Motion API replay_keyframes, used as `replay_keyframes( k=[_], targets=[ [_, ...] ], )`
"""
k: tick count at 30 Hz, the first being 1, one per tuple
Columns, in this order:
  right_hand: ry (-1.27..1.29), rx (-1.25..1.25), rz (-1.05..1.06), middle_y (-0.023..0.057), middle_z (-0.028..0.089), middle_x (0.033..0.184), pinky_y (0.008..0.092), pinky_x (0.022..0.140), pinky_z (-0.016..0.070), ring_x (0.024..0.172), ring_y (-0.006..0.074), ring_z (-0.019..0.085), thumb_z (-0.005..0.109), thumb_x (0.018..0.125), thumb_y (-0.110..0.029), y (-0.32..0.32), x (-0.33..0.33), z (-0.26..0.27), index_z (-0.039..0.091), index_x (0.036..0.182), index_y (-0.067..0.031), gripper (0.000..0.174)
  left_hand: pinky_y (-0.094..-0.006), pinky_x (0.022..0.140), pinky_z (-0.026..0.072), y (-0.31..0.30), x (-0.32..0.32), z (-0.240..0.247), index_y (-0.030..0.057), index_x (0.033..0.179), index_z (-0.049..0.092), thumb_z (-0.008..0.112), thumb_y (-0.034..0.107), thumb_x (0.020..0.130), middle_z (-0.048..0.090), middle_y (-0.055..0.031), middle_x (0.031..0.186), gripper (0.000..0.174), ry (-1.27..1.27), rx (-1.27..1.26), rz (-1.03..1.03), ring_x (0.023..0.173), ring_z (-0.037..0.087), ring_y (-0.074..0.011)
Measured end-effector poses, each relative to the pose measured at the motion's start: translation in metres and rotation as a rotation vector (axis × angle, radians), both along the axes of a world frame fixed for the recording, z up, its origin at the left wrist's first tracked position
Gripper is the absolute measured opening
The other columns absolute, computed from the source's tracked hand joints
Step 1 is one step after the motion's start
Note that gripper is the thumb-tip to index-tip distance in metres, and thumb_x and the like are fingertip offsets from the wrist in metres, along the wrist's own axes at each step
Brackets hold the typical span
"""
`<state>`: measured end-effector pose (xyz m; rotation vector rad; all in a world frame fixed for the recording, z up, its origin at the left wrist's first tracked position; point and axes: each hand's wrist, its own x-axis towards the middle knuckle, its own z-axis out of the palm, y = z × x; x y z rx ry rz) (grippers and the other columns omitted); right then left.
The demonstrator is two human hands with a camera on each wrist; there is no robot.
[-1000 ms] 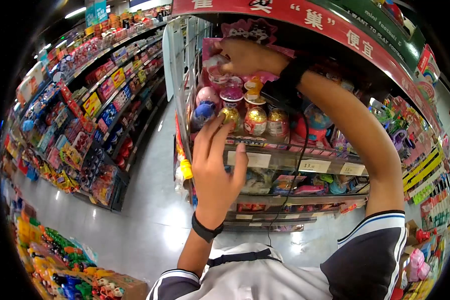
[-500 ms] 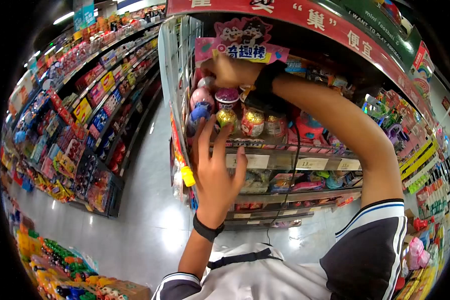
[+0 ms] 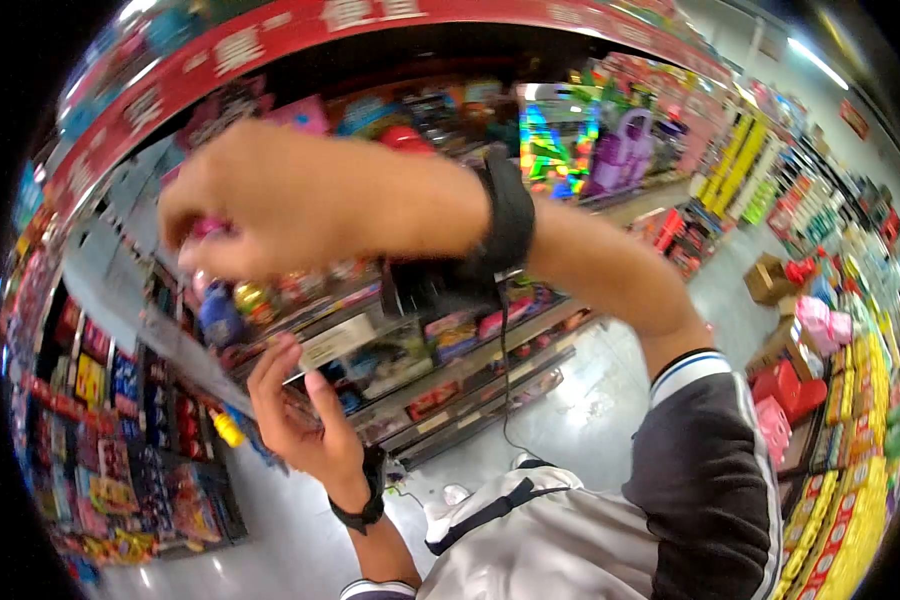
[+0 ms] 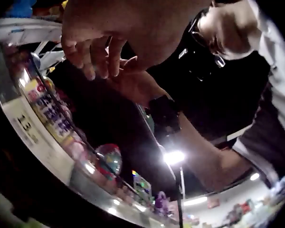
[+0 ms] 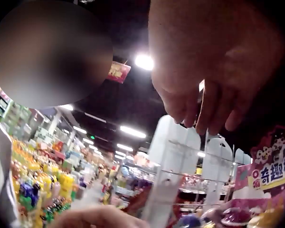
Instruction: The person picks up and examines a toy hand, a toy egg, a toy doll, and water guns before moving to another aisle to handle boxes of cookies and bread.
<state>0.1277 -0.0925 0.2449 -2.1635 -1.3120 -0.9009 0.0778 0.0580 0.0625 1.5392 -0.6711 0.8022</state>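
Note:
My right hand (image 3: 270,205), blurred, is raised over the left end of the toy shelf, its fingers bent loosely. A bit of a purple-pink lid (image 3: 210,228) shows between thumb and fingers. In the right wrist view, fingers of the right hand (image 5: 213,66) hang down with nothing seen in them. Beneath it on the shelf are a blue toy (image 3: 220,318) and a gold-foil egg (image 3: 253,300). My left hand (image 3: 305,420) hovers in front of the shelf edge by a price tag (image 3: 335,341), fingers relaxed, palm bare.
A pink card sign (image 5: 270,173) stands behind the eggs. White dividing panels (image 5: 173,147) rise at the shelf's left end. Further right are a purple toy (image 3: 622,152) and a shiny rainbow pack (image 3: 558,140). A black cable (image 3: 507,390) hangs from the right wrist.
The head view has swung to the right. My right hand has come back from the rear of the shelf and up toward the camera; the left hand has drawn away from the eggs.

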Motion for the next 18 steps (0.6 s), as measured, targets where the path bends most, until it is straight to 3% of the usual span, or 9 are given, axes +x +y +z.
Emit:
replay_keyframes(
  k=[1,3,4,7,9,13,16,17,18],
  targets=[
    [0.061,0.119,0.064,0.0221,0.070,0.081,0.0456,0.069,0.0548,0.076,0.0388,0.069,0.064,0.083,-0.023,-0.009,-0.021,-0.010,0.073,0.092,-0.0013,0.025,-0.0415,0.102,0.0437,-0.012,-0.006,-0.009,-0.0046,0.122,0.061,0.065,0.017,0.092,0.062,-0.0174,0.126,0.037,0.078,-0.042,-0.130,0.118,0.058,-0.0291],
    [0.054,0.193,0.082,0.0195,0.069,0.085,0.0448,0.074,0.0535,0.082,0.0377,0.067,0.068,0.084,-0.021,-0.021,-0.050,-0.039,0.070,0.094,0.0002,0.024,-0.0411,0.103,0.0436,-0.029,-0.023,-0.029,-0.0035,0.129,0.057,0.067,0.029,0.095,0.064,-0.0142,0.124,0.048,0.236,-0.121,-0.370,0.118,0.059,-0.0262],
    [0.025,0.201,0.049,0.0179,0.068,0.088,0.0443,0.078,0.0527,0.087,0.0368,0.066,0.069,0.085,-0.021,-0.030,-0.066,-0.053,0.068,0.096,0.0000,0.024,-0.0391,0.103,0.0432,-0.047,-0.035,-0.041,-0.0021,0.138,0.051,0.078,0.038,0.089,0.064,-0.0129,0.124,0.069,0.284,-0.199,-0.521,0.118,0.059,-0.0250],
    [0.077,0.181,-0.083,0.0123,0.063,0.108,0.0413,0.085,0.0533,0.100,0.0323,0.061,0.068,0.090,-0.018,-0.068,-0.125,-0.080,0.064,0.109,-0.0025,0.025,-0.0398,0.109,0.0383,-0.086,-0.085,-0.071,-0.0024,0.140,0.047,0.090,0.038,0.074,0.058,-0.0118,0.133,0.089,0.527,-0.190,-0.925,0.126,0.054,-0.0255],
    [0.137,0.257,-0.113,0.0122,0.064,0.109,0.0410,0.088,0.0529,0.103,0.0319,0.061,0.069,0.090,-0.017,-0.094,-0.145,-0.104,0.065,0.111,-0.0033,0.026,-0.0422,0.112,0.0387,-0.118,-0.103,-0.081,-0.0032,0.138,0.044,0.094,0.011,0.068,0.052,-0.0142,0.140,0.087,0.671,-0.197,-1.136,0.130,0.051,-0.0259],
    [0.183,0.383,-0.219,0.0121,0.065,0.111,0.0403,0.090,0.0521,0.105,0.0323,0.062,0.070,0.090,-0.016,-0.160,-0.184,-0.132,0.065,0.113,-0.0035,0.027,-0.0390,0.108,0.0429,-0.180,-0.135,-0.089,-0.0035,0.118,0.065,0.089,0.002,0.073,0.066,-0.0088,0.123,0.051,0.692,-0.205,-1.218,0.120,0.059,-0.0232],
    [0.310,0.463,-0.300,0.0155,0.064,0.109,0.0418,0.091,0.0509,0.102,0.0357,0.061,0.068,0.090,-0.014,-0.206,-0.211,-0.146,0.063,0.109,-0.0020,0.023,-0.0371,0.105,0.0452,-0.222,-0.153,-0.094,-0.0036,0.121,0.064,0.087,0.000,0.074,0.066,-0.0088,0.123,0.053,0.626,0.011,-1.219,0.117,0.060,-0.0207],
    [0.273,0.466,-0.366,0.0146,0.064,0.111,0.0411,0.091,0.0510,0.103,0.0354,0.060,0.068,0.091,-0.015,-0.221,-0.217,-0.156,0.063,0.112,-0.0029,0.025,-0.0291,0.092,0.0466,-0.236,-0.165,-0.096,-0.0012,0.124,0.065,0.092,0.020,0.074,0.067,-0.0055,0.120,0.060,0.727,0.040,-1.185,0.111,0.060,-0.0146],
    [0.273,0.487,-0.393,0.0142,0.064,0.111,0.0406,0.091,0.0515,0.103,0.0345,0.061,0.068,0.090,-0.013,-0.236,-0.224,-0.163,0.064,0.113,-0.0037,0.025,-0.0270,0.087,0.0465,-0.250,-0.172,-0.095,-0.0009,0.123,0.065,0.091,0.020,0.075,0.067,-0.0044,0.119,0.058,0.800,0.070,-1.195,0.107,0.060,-0.0125]
  ],
)
